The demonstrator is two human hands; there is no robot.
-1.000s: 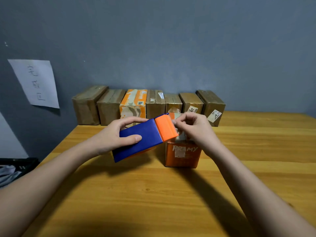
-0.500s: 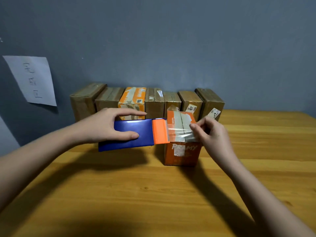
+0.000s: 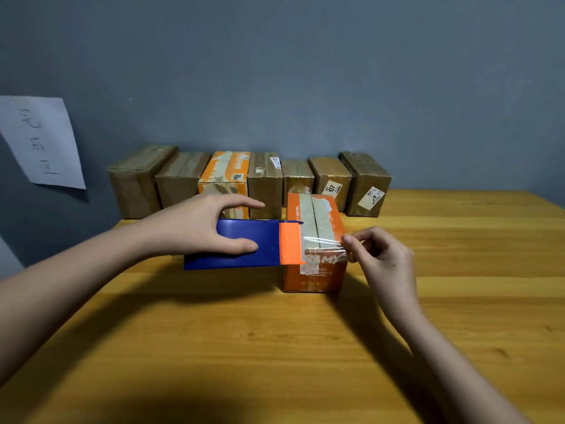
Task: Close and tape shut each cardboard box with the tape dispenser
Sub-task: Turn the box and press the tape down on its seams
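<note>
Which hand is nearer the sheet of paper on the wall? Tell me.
Left. The left hand grips the tape dispenser below-right of the paper; the right hand is farther right.

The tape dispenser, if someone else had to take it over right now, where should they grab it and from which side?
Probably the blue body of the tape dispenser, from its left end, thumb near and fingers over the top as the left hand does. It is long and flat-sided there; the orange head sits against the orange box with clear tape stretched to the right hand.
</note>
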